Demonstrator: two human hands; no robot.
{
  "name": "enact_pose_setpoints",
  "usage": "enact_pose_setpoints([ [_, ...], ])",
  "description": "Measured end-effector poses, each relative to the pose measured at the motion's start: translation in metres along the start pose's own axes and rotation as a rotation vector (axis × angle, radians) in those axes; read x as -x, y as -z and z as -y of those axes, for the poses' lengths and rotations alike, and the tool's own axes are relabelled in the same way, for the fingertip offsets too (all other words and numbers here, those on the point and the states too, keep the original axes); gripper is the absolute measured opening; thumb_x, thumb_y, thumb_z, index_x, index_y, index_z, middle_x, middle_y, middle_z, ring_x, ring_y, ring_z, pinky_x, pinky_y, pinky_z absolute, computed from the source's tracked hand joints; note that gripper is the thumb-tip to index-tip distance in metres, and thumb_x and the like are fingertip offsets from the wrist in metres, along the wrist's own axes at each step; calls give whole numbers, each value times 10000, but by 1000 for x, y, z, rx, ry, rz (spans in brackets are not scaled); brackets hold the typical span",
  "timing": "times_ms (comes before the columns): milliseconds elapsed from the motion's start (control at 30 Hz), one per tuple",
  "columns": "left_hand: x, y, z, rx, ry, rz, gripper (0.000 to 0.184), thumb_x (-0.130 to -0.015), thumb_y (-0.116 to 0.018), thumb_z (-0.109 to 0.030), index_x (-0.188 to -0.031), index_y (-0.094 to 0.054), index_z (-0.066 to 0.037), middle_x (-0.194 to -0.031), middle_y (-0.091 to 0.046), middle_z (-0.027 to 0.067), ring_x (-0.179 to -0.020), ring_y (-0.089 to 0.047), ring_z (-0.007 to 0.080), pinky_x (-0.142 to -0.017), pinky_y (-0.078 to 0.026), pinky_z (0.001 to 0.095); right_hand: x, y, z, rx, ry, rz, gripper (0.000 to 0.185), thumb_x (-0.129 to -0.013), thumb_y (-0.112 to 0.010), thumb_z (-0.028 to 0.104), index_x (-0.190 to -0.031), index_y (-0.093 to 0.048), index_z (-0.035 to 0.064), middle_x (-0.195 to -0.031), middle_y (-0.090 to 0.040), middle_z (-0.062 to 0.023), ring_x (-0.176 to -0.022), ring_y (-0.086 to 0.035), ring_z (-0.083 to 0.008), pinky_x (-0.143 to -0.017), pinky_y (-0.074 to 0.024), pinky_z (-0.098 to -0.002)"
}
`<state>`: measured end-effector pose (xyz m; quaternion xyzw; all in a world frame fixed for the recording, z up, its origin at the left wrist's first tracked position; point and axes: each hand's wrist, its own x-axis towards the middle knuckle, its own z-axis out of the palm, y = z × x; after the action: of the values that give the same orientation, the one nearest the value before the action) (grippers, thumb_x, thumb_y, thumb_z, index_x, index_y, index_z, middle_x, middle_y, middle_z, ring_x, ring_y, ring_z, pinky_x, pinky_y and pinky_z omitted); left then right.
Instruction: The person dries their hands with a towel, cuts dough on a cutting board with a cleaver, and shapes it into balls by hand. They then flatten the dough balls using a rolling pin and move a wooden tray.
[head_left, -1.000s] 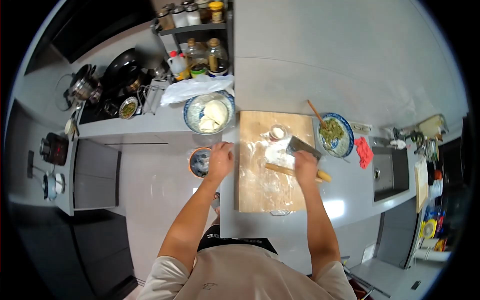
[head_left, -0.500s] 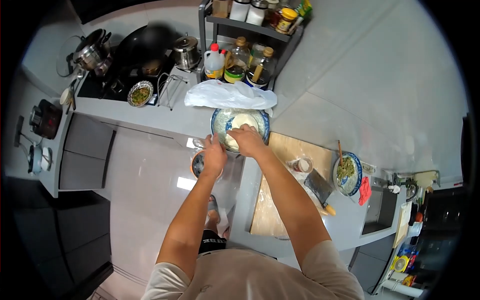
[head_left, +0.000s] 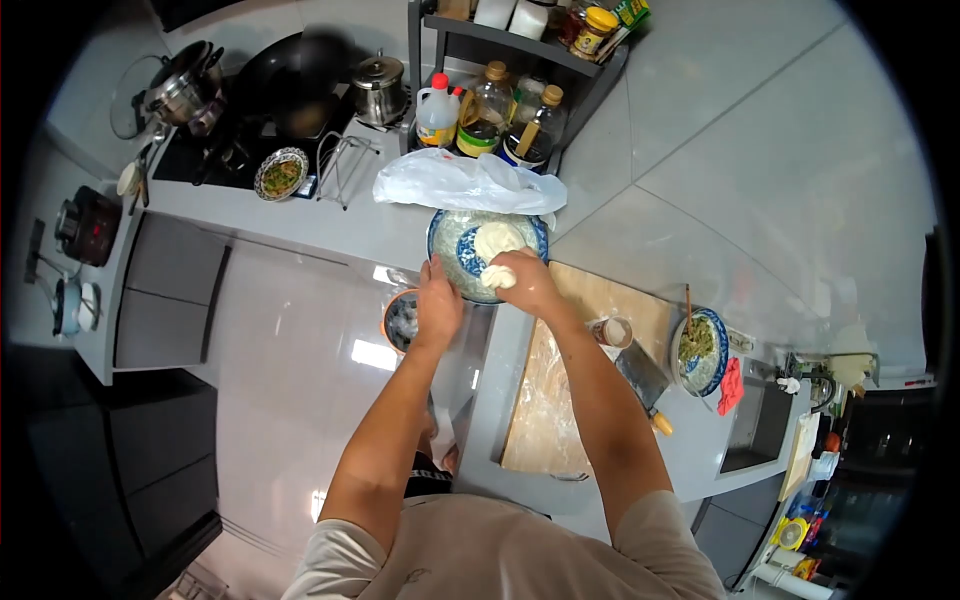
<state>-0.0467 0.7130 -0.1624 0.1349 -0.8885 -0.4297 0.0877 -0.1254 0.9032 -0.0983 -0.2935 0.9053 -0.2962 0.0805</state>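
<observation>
A wide blue-and-white bowl stands on the counter, with pale dough lying in its far right part. My right hand is closed round a lump of the dough over the bowl's near right side. Whether that lump is still joined to the rest, I cannot tell. At the bowl's near left rim my left hand grips the edge, its thumb side partly hidden.
Right of the bowl lies a floured wooden board bearing a glass jar and a cleaver. Beyond it stands a bowl of green filling. A white plastic bag sits behind; an orange-rimmed bin stands below left.
My right hand has drawn back toward me and right, and now holds a lump of dough. My left hand has moved slightly right onto the bowl's rim. The view has shifted a little.
</observation>
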Motion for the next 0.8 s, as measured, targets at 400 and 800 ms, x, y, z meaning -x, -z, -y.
enact_pose_setpoints([
  [400,45,23,-83,-125,-323,71,732,-833,-705,6,-1542,-549,-88,-1530,-495,270,-1340,-499,404,-1168,-412,506,117,54,16,-1456,-278,-579,619,-885,-764,-67,-1448,-547,73,-1251,-682,-78,-1155,-679,-186,-999,-566,-344],
  [800,189,-55,-99,453,-205,730,340,-966,-668,16,-1291,-746,-49,-1213,-744,123,-996,-732,192,-852,-577,302,343,19,15,-473,-459,-494,545,-950,-814,173,-1448,-607,96,-1454,-551,-127,-1246,-639,-259,-994,-573,-358],
])
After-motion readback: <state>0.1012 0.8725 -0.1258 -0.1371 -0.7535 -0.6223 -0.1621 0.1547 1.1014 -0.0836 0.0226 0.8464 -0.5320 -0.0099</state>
